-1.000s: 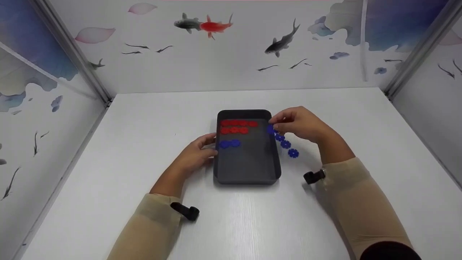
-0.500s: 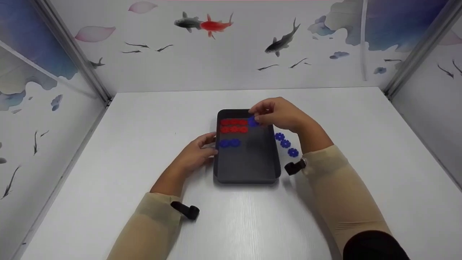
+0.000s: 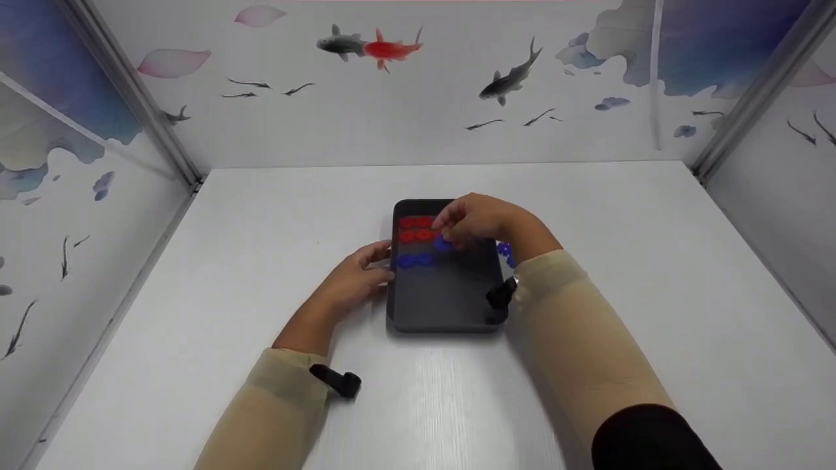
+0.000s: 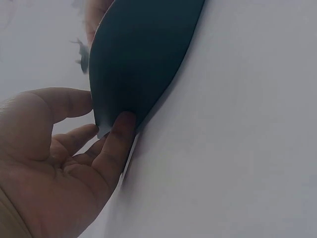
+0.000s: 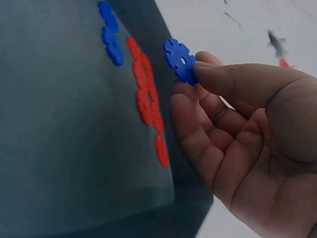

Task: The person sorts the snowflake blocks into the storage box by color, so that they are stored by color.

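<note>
My right hand (image 3: 480, 219) pinches a blue snowflake disc (image 5: 179, 60) between thumb and index finger, above the far half of a dark grey tray (image 3: 444, 307). The slotted, flower-like rim of the disc shows clearly in the right wrist view. Inside the tray lie two rows of red snowflake discs (image 5: 143, 106) near the far end, partly covered by my right hand in the head view. Nearer, a pair of blue discs (image 3: 416, 260) lies by the left wall. My left hand (image 3: 353, 277) touches the tray's outer left wall (image 4: 143, 54) with thumb and fingers spread along it.
More blue discs (image 3: 504, 250) lie on the white table (image 3: 418, 405) just right of the tray, partly hidden by my right wrist. Panels with painted fish (image 3: 392, 48) enclose the table at the back and sides.
My right hand has carried the blue disc from the tray's right edge leftward over the tray, then a little nearer me. My left hand and the tray have stayed in place.
</note>
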Tool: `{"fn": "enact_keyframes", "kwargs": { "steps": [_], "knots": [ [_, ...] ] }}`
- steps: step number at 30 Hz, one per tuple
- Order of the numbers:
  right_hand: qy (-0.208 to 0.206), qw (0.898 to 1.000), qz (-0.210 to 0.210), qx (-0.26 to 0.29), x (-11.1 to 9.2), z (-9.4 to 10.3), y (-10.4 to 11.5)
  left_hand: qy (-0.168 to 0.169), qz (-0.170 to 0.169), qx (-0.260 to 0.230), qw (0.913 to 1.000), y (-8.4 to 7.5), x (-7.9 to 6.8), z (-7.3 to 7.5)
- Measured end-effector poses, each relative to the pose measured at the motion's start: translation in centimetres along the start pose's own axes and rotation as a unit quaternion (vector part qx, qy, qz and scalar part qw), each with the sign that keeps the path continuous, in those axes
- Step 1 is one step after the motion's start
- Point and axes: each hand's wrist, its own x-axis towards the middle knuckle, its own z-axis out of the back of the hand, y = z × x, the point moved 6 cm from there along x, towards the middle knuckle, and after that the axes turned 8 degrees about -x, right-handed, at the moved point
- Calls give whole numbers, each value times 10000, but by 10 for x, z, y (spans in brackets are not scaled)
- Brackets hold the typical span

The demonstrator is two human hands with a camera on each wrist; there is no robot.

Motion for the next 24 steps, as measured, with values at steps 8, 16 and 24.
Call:
{"fn": "enact_keyframes", "kwargs": {
  "steps": [8,16,24],
  "knots": [
    [164,9994,-277,113,11,-14,-14,16,35,-104,9999,-1,1,-1],
    [75,9992,-331,-194,13,-16,-16,-29,-8,82,10000,-1,1,1],
    [42,9986,-463,-252,12,-17,-16,-25,41,96,9999,0,1,1]
  ]
}}
